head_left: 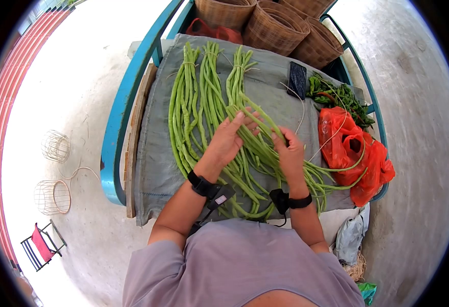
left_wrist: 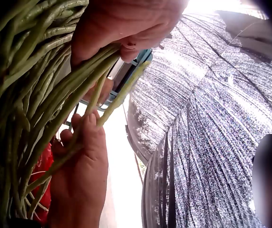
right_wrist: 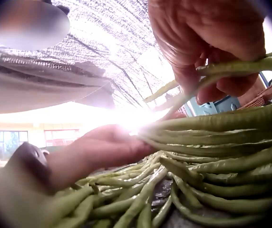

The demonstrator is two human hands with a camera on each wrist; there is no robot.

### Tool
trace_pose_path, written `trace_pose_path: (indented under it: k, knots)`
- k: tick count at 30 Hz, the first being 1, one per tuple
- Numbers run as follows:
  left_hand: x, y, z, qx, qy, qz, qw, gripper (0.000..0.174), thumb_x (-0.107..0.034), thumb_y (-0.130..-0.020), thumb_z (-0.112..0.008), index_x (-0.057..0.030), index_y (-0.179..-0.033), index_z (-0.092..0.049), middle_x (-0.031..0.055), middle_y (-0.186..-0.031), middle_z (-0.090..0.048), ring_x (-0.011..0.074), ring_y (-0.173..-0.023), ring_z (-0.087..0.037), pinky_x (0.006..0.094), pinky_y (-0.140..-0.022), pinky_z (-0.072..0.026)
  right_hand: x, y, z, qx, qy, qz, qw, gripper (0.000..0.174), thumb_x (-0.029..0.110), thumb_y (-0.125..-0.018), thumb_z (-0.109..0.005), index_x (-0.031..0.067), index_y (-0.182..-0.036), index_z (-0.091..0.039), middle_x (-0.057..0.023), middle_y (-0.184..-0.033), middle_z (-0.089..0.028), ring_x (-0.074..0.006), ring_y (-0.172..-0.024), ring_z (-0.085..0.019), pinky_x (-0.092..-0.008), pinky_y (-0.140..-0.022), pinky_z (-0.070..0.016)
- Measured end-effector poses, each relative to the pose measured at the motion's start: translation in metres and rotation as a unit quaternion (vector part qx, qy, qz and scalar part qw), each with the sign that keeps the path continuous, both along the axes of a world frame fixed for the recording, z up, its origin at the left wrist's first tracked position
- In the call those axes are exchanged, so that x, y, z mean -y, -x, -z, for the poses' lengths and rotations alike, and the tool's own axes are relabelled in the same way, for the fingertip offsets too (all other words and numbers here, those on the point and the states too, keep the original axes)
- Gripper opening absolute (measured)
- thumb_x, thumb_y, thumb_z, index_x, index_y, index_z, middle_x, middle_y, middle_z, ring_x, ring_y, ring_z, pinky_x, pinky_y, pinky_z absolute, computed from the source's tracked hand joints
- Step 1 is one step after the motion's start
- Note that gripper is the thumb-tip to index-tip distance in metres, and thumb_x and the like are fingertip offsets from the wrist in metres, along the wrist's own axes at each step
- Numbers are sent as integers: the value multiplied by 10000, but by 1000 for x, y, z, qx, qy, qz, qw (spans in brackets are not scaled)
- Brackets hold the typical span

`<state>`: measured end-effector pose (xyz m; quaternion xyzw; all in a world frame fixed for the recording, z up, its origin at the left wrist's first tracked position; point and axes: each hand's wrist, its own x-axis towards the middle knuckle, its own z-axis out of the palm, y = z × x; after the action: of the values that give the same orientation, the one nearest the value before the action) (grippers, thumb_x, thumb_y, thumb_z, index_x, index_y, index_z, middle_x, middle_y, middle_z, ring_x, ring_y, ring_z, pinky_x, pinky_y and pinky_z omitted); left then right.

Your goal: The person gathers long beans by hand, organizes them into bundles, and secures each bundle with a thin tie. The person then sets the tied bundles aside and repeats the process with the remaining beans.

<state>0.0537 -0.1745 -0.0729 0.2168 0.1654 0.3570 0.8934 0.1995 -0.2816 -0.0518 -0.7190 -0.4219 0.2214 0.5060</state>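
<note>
My left hand [head_left: 227, 140] grips a loose bunch of long green beans [head_left: 257, 146] near their ends, the thumb lying over them. To its right, my right hand [head_left: 291, 156] pinches a couple of beans between thumb and fingers. In the right wrist view a pale bean end [right_wrist: 162, 90] sticks out past the right hand's fingers. The rest of the held bunch trails right and down across the grey cloth [head_left: 155, 174]. Three bundles of long beans lie beyond the hands; the left bundle [head_left: 187, 92] and the right bundle [head_left: 237, 71] have ties near their tops.
At the right lie red plastic bags [head_left: 342, 148], leafy green peppers [head_left: 339, 97] and a phone [head_left: 296, 79]. Wicker baskets [head_left: 275, 28] stand at the far end. A blue metal rail [head_left: 119, 128] borders the cloth on the left. Thin cords run across the cloth.
</note>
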Motion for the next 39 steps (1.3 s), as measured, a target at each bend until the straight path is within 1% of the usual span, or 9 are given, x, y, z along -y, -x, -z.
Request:
trace_pose_path:
  k: [6, 9, 15, 21, 24, 27, 31, 36, 39]
  knots:
    - [-4, -1, 10, 51, -21, 34, 998, 387, -228, -1015, -418, 25, -1308, -419, 187, -1303, -519, 281, -1168, -547, 395, -975, -483, 0, -1, 14, 23, -17, -63, 998, 196, 98, -870, -635, 11, -1045, -645, -68, -882, -632, -179, -788, -577, -294, -708, -447]
    - [-5, -2, 16, 50, -21, 27, 998, 349, -225, -1017, -410, 15, -1265, -463, 186, -1321, -508, 282, -1181, -536, 402, -981, -481, 0, -4, 3, 198, -32, -74, 977, 225, 129, -865, -634, 42, -1072, -644, -96, -879, -628, -258, -811, -581, -346, -741, -456]
    - [1, -3, 6, 74, -11, -16, 997, 299, -230, -1025, -382, 8, -1146, -518, 175, -1349, -488, 287, -1200, -519, 410, -990, -483, 5, -2, 7, 300, 65, -80, 948, 274, 192, -882, -586, 77, -1128, -622, -121, -927, -611, -315, -877, -580, -408, -771, -445]
    - [2, -2, 8, 81, -5, -15, 997, 310, -265, -1035, -342, -13, -1074, -519, 179, -1315, -507, 290, -1196, -520, 428, -993, -482, 1, -8, 13, 178, 79, -149, 969, 279, 195, -913, -537, 63, -1148, -608, -148, -965, -616, -330, -886, -585, -382, -793, -448]
    - [4, -2, 2, 68, -12, -15, 998, 324, -276, -1040, -315, -15, -1080, -503, 181, -1278, -526, 289, -1191, -522, 428, -990, -481, -3, -9, 5, -21, 92, -197, 976, 286, 207, -941, -504, 57, -1169, -589, -160, -983, -623, -334, -903, -579, -359, -792, -446]
    - [5, -2, -4, 51, -30, -15, 998, 320, -279, -1042, -300, -17, -1092, -477, 181, -1264, -532, 287, -1197, -517, 427, -985, -480, -5, -7, 2, -31, 97, -200, 975, 303, 226, -960, -482, 43, -1185, -572, -167, -989, -626, -330, -927, -570, -345, -788, -443]
    - [7, -4, -6, 45, -45, -28, 998, 289, -273, -1043, -305, -27, -1095, -447, 157, -1218, -552, 265, -1166, -531, 419, -968, -480, -5, 2, 3, 125, 109, -145, 975, 324, 242, -957, -490, 30, -1189, -567, -172, -969, -623, -331, -932, -577, -345, -794, -447]
    - [9, -6, 6, 14, -43, -56, 997, 240, -278, -1030, -384, -52, -1096, -432, 61, -970, -536, 186, -929, -546, 392, -913, -488, -2, -2, 15, 318, 85, -155, 932, 317, 256, -931, -531, 32, -1146, -591, -164, -955, -624, -332, -917, -589, -374, -794, -460]
    - [7, -8, 14, -18, -47, -86, 995, 216, -276, -1019, -426, -64, -1057, -444, 24, -871, -498, 157, -827, -520, 389, -882, -494, -1, -7, 6, 80, 76, -183, 977, 303, 269, -893, -581, 38, -1085, -620, -160, -973, -630, -333, -930, -585, -416, -790, -461]
